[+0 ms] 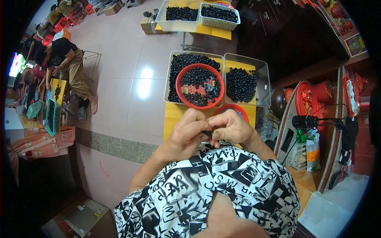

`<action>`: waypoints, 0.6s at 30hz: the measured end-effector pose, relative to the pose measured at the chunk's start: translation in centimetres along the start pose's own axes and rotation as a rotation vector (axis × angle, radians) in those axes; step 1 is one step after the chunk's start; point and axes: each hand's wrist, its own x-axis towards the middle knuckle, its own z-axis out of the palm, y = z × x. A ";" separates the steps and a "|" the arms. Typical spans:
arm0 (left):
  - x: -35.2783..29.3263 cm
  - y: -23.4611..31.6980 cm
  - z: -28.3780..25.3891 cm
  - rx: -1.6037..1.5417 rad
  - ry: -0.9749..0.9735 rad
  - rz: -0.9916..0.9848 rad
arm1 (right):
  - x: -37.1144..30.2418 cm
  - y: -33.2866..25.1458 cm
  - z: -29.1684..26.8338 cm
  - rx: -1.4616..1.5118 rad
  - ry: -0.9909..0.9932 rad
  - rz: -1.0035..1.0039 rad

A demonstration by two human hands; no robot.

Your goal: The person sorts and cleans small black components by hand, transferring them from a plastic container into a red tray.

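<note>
Close to my body, over the near edge of the yellow table [173, 121], both hands meet with the fingers pinched. Between the fingertips of my left hand [184, 134] and my right hand [233, 127] is a small black part [206, 133], mostly covered by the fingers. Just beyond them, a red basin [178, 88] holds loose black ring-shaped parts and rests on a clear bin [171, 67] full of similar black pieces. Right of it stands another clear bin [263, 93] with a heap of small black parts. A smaller red bowl [244, 112] is partly hidden behind my right hand.
Farther off, a white bin [162, 20] and a perforated basket [220, 23] of black parts stand on another yellow table. Cabinets and a shelf [307, 101] line the right side. At left a person [65, 59] bends over a small table beside a green basket [53, 117].
</note>
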 end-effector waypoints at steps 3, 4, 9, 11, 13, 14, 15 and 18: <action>-0.2 0.8 -0.1 -0.030 -0.052 0.003 | -0.4 -0.6 0.7 -0.108 -0.008 -0.018; -0.2 0.9 0.1 -0.036 -0.050 0.021 | -0.4 -0.8 0.8 -0.159 -0.021 -0.022; -0.7 0.0 0.4 -0.019 0.017 -0.009 | 0.4 0.0 0.8 -0.075 0.055 0.068; -1.1 -0.8 0.4 0.017 0.049 -0.036 | 0.8 0.6 0.6 -0.064 0.058 0.063; -1.5 -1.8 -0.2 -0.141 0.049 -0.102 | 1.2 0.7 0.6 -0.024 0.053 0.050; -1.7 -2.1 -0.1 -0.180 0.067 -0.129 | 1.4 0.8 0.3 -0.025 0.051 0.050; -2.0 -2.4 0.0 -0.180 0.068 -0.130 | 1.4 0.9 0.0 0.038 0.017 0.006; -2.5 -3.0 0.4 -0.436 0.207 -0.215 | 1.3 1.2 0.0 0.114 0.029 -0.061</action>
